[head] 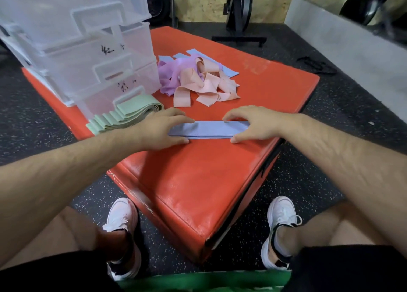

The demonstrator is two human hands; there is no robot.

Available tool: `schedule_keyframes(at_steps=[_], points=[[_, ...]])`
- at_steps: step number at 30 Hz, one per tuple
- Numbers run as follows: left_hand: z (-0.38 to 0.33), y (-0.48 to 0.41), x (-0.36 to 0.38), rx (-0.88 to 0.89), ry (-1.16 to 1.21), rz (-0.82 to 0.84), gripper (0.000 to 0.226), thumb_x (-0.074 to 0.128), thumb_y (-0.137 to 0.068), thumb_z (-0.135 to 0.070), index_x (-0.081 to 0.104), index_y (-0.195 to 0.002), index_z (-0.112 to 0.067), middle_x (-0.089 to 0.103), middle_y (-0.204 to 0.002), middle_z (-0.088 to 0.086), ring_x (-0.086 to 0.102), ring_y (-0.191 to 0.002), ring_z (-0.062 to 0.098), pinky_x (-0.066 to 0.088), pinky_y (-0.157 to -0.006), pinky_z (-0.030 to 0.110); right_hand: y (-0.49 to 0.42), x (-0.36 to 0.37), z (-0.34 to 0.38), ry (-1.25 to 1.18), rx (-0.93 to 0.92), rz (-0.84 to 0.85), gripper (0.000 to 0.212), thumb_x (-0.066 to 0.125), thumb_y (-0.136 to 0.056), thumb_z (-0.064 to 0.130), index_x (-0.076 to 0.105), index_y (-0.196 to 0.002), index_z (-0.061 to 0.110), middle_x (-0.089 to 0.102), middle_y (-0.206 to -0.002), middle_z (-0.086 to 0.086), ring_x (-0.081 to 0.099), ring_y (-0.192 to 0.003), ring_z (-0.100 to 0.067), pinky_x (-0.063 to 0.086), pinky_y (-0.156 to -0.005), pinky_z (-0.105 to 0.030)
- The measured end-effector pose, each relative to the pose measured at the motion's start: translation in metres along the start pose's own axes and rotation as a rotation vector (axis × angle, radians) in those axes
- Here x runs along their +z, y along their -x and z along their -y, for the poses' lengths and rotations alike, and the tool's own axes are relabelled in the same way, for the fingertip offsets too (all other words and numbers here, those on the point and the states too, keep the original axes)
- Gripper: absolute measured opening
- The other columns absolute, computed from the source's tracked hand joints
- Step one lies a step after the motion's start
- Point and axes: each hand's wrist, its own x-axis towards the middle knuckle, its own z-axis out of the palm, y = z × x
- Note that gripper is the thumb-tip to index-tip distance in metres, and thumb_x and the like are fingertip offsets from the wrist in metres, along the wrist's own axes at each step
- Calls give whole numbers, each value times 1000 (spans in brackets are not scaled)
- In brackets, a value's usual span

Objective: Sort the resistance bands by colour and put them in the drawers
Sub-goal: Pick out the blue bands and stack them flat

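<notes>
Seated at a red padded box (198, 173) on a gym floor, with both hands down on a small flat stack of blue bands (209, 129) near the front edge. Left hand (163, 130) spread over the stack's left end, fingers apart and thumb tucked along the near edge; right hand (248, 122) cupped over the right end, fingertips on the far edge and thumb on the near one. Neither clenched, both resting open on the fabric rather than gripping it, most likely to square the edges and keep the layers aligned as one colour group. Just left, touching the lowest drawer front, a fanned green pile (125, 115), already gathered and probably parked there for loading. Further back, well apart from the hands, a loose heap of peach bands (209, 87) tangled with purple bands (174, 76), and a few more blue strips (229, 70) poking out beneath, so sorting looks roughly half done. Clear drawer unit (88, 49) stacked at the box's left rear, drawers marked with dark handwriting too blurred to read, and nothing clearly visible inside yet
</notes>
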Motion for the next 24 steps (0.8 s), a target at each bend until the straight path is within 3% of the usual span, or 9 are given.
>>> schedule_keyframes(at_steps=[3, 8, 11, 15, 18, 22, 24], points=[[-1, -6, 1, -16, 41, 74, 71, 50, -76, -70, 44, -142, -43, 44, -146, -6, 43, -135, 14, 35, -113, 39, -4, 3, 6, -23, -22, -17, 63, 77, -77, 54, 53, -133, 39, 57, -134, 9, 52, -124, -15, 41, -108, -42], [-3, -15, -1, 9, 68, 103, 69, 42, -72, -71, 54, -133, -43, 56, -123, -5, 54, -114, 17, 41, -103, 40, -11, 3, 12, -56, -55, -40, 53, 80, -79, 42, 60, -127, 32, 58, -119, 4, 55, -110, -16, 45, -96, -32], [-6, -18, -3, -7, 56, 99, 63, 44, -69, -69, 57, -126, -47, 56, -115, -6, 55, -107, 17, 43, -99, 40, -16, 1, 14, 14, -63, -6, 50, 78, -78, 48, 61, -124, 35, 58, -118, 6, 55, -109, -16, 46, -97, -36], [-12, -26, -5, -48, 70, 96, 69, 45, -63, -75, 55, -125, -47, 52, -115, -10, 54, -112, 16, 43, -101, 40, -23, -6, 15, -8, -56, 0, 48, 69, -82, 59, 61, -123, 34, 60, -118, 10, 56, -108, -13, 48, -97, -35], [-16, -43, -15, -58, 91, 13, 68, 44, -66, -69, 56, -126, -39, 52, -117, -7, 54, -113, 17, 45, -98, 40, -38, -19, 21, -76, -41, -93, 41, 63, -91, 52, 62, -125, 30, 61, -125, 6, 56, -111, -13, 47, -100, -34], [-15, -74, -28, -107, 98, -155, 49, 64, -85, -46, 56, -132, -31, 53, -131, -4, 51, -121, 17, 42, -101, 36, -70, -37, 28, -168, -9, -248, 27, 56, -95, 44, 65, -118, 32, 59, -118, 3, 52, -112, -17, 47, -97, -40], [-8, -92, -29, -156, 107, -209, 50, 59, -85, -47, 56, -131, -30, 53, -132, -3, 53, -121, 21, 44, -99, 39, -87, -43, 29, -159, 11, -283, 28, 54, -96, 37, 63, -122, 31, 57, -122, 4, 52, -115, -21, 46, -97, -40]])
